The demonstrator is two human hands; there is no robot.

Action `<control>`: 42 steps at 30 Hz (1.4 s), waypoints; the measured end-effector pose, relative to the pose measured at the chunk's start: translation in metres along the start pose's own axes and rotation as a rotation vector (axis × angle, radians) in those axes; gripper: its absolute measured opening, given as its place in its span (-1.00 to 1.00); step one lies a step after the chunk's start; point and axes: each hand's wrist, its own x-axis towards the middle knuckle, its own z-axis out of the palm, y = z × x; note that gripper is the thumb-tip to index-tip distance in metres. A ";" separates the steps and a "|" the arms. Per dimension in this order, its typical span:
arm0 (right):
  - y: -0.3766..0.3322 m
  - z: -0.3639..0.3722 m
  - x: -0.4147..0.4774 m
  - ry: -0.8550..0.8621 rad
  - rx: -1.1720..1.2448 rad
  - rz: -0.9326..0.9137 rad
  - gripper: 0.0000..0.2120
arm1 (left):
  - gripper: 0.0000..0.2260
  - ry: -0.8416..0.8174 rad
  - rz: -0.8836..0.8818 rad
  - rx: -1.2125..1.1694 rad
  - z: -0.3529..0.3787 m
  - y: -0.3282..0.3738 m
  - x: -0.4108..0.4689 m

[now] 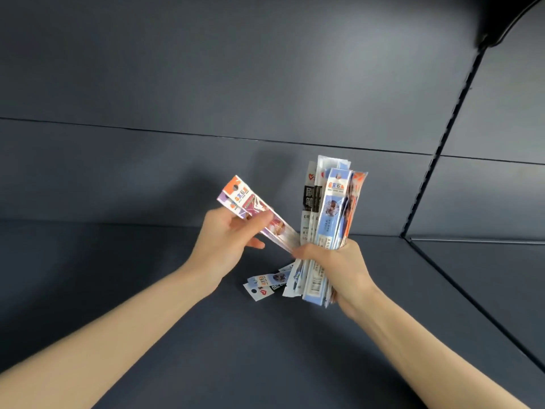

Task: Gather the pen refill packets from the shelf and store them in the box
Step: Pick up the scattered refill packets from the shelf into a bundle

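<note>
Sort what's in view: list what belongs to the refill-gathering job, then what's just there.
Part of the job:
- big bundle of packets, upright in the right hand
- few packets pinched in the left hand
- loose packets lying on the shelf

Just there:
- back panel
- slotted upright

No box is in view.

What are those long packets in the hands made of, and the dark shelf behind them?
The packets look like thin clear plastic sleeves over printed card: edges glint and the tops fan loosely. The right hand grips a thick bundle, the left hand a few more. The shelf seems painted metal, matt dark blue-grey with a soft sheen and a slotted upright, though that is a guess.
</note>
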 end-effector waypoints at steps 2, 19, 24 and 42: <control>-0.001 -0.001 -0.003 -0.035 -0.032 -0.024 -0.72 | -0.89 0.047 0.078 0.131 -0.003 0.006 0.006; 0.011 0.014 -0.012 -0.326 -0.140 -0.164 -0.81 | -0.78 -0.469 -0.033 -0.035 0.024 0.013 -0.004; 0.011 0.014 -0.010 -0.382 -0.149 -0.156 -0.79 | -0.65 -0.524 -0.023 0.037 0.024 0.012 0.001; -0.002 -0.073 -0.015 -0.166 -0.266 -0.052 -0.84 | -0.38 -0.461 -0.115 0.553 0.062 -0.007 0.006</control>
